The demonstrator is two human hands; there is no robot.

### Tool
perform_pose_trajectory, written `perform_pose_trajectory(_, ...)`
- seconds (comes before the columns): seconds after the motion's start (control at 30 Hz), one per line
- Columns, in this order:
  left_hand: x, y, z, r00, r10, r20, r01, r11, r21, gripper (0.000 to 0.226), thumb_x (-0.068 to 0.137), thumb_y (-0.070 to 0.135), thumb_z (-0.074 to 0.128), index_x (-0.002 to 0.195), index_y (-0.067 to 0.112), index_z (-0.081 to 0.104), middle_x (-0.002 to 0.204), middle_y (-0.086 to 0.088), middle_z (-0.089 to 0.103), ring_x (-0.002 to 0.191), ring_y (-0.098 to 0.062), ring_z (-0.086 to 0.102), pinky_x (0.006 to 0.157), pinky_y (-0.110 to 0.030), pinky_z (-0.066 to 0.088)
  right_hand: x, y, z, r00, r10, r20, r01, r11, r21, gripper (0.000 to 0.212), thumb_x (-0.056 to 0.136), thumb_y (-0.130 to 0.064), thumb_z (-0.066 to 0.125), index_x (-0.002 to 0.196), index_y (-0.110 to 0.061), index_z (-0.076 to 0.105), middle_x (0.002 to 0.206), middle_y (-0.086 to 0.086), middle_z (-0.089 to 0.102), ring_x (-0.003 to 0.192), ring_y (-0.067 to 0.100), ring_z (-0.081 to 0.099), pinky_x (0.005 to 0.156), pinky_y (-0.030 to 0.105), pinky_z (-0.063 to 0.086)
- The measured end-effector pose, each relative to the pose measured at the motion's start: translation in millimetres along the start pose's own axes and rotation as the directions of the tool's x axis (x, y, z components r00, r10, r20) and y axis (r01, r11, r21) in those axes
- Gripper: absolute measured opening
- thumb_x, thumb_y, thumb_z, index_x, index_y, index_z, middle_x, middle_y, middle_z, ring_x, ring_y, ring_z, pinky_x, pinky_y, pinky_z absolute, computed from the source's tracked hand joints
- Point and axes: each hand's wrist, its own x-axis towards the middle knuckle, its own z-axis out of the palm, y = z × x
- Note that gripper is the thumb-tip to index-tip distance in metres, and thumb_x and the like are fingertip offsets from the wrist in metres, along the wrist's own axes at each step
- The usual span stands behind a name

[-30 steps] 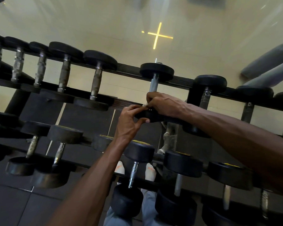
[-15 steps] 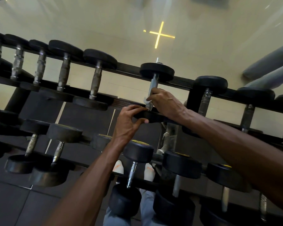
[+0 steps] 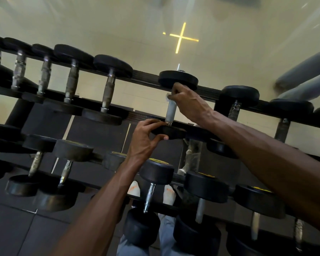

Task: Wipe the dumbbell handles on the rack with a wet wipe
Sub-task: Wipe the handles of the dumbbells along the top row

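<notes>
The dumbbell (image 3: 175,100) being worked on is seen lying across the top tier of the rack (image 3: 207,89), and everything else is placed from it. Its pale handle (image 3: 170,110) is gripped near the far end by the right hand (image 3: 187,101), fingers curled round the bar just under the far black head, and a small scrap of white wet wipe (image 3: 168,97) is glimpsed pinched between fingers and metal; most of the wipe is hidden by the hand. The near head of the dumbbell is clasped by the left hand (image 3: 146,139), thumb underneath and fingers bent over its top edge, right beside the collar of the handle. To the left of the dumbbell, a row of further dumbbells (image 3: 107,91) with grey knurled handles is laid along the same tier; to its right, more black heads (image 3: 240,96) are seen. Below it, a lower tier of dumbbells (image 3: 155,172) with yellow markings is found, and beneath that two white-toed feet (image 3: 169,194) are spotted on the dark floor. Beyond the dumbbell, a glowing yellow cross (image 3: 180,38) is shown on a pale glossy wall.
</notes>
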Motion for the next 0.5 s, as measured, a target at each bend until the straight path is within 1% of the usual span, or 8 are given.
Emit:
perform_pose_trajectory(0.07, -1, 0, 0, 1.0, -0.003, 0.004, 0.003, 1.0, -0.003, 0.049, 0.08, 0.036, 0.085, 0.126, 0.025, 0.074, 0.13, 0.0, 0.064, 0.124, -0.014, 0.051, 0.1, -0.012, 0.034, -1, -6, 5, 0.999, -0.014, 0.046, 0.011, 0.999, 0.049, 0.022, 0.099, -0.008, 0.057, 0.113, -0.007, 0.074, 0.107, 0.004, 0.054, 0.093, 0.014, 0.05, 0.082, 0.025, 0.048)
perform_pose_trajectory(0.13, -1, 0, 0, 1.0, -0.009, 0.014, 0.009, 1.0, -0.007, 0.051, 0.081, 0.036, 0.085, 0.129, 0.024, 0.071, 0.132, -0.002, 0.062, 0.125, -0.015, 0.049, 0.102, -0.016, 0.035, -13, -20, 9, 0.97, -0.142, 0.195, 0.127, 0.988, 0.088, 0.019, 0.098, -0.029, 0.063, 0.105, -0.015, 0.073, 0.102, -0.003, 0.054, 0.09, 0.01, 0.05, 0.084, 0.028, 0.049)
perform_pose_trajectory(0.2, 0, -2, 0, 1.0, -0.011, 0.02, 0.011, 1.0, -0.004, 0.054, 0.081, 0.037, 0.085, 0.131, 0.024, 0.07, 0.133, -0.003, 0.062, 0.126, -0.016, 0.049, 0.102, -0.014, 0.035, -22, -27, 9, 0.945, -0.182, 0.27, 0.151, 0.98, 0.132, 0.031, 0.096, -0.046, 0.059, 0.099, -0.018, 0.072, 0.099, -0.004, 0.054, 0.088, 0.012, 0.055, 0.086, 0.036, 0.052)
perform_pose_trajectory(0.27, 0, -2, 0, 1.0, -0.01, 0.011, 0.01, 1.0, -0.003, 0.053, 0.08, 0.038, 0.085, 0.13, 0.025, 0.071, 0.132, -0.002, 0.062, 0.125, -0.014, 0.049, 0.099, -0.009, 0.032, -26, -18, 9, 0.956, -0.163, 0.244, 0.122, 0.977, 0.173, 0.056, 0.096, -0.061, 0.04, 0.097, -0.017, 0.074, 0.098, -0.002, 0.055, 0.085, 0.014, 0.058, 0.083, 0.035, 0.053)
perform_pose_trajectory(0.33, 0, -1, 0, 1.0, -0.004, 0.01, 0.004, 1.0, -0.004, 0.051, 0.08, 0.036, 0.086, 0.128, 0.026, 0.072, 0.131, -0.002, 0.062, 0.123, -0.014, 0.049, 0.098, -0.012, 0.034, -33, -9, 14, 0.978, -0.114, 0.173, 0.078, 0.976, 0.203, 0.059, 0.098, -0.058, 0.035, 0.097, -0.016, 0.076, 0.1, 0.0, 0.057, 0.085, 0.016, 0.059, 0.077, 0.033, 0.054)
perform_pose_trajectory(0.4, 0, 1, -1, 1.0, 0.009, 0.005, -0.009, 1.0, -0.013, 0.049, 0.08, 0.035, 0.086, 0.126, 0.026, 0.072, 0.129, -0.001, 0.062, 0.121, -0.013, 0.048, 0.098, -0.015, 0.036, -42, -10, 23, 0.992, -0.071, 0.103, 0.051, 0.981, 0.188, 0.034, 0.099, -0.035, 0.048, 0.1, -0.016, 0.077, 0.103, 0.001, 0.057, 0.086, 0.017, 0.059, 0.072, 0.036, 0.056)
perform_pose_trajectory(0.43, -1, 1, -1, 1.0, 0.014, 0.004, -0.014, 1.0, -0.015, 0.048, 0.08, 0.035, 0.086, 0.126, 0.026, 0.072, 0.129, 0.0, 0.062, 0.12, -0.011, 0.047, 0.097, -0.014, 0.035, -45, -12, 25, 0.992, -0.082, 0.096, 0.064, 0.983, 0.173, 0.031, 0.099, -0.031, 0.05, 0.1, -0.015, 0.077, 0.103, 0.001, 0.057, 0.085, 0.017, 0.059, 0.071, 0.036, 0.055)
perform_pose_trajectory(0.5, -1, 0, -2, 1.0, 0.015, 0.003, -0.015, 1.0, -0.002, 0.048, 0.081, 0.036, 0.085, 0.126, 0.025, 0.072, 0.13, 0.0, 0.063, 0.121, -0.012, 0.048, 0.098, -0.012, 0.033, -41, -14, 20, 0.988, -0.121, 0.094, 0.106, 0.982, 0.155, 0.045, 0.101, -0.042, 0.043, 0.101, -0.012, 0.076, 0.101, 0.002, 0.056, 0.082, 0.014, 0.057, 0.07, 0.03, 0.053)
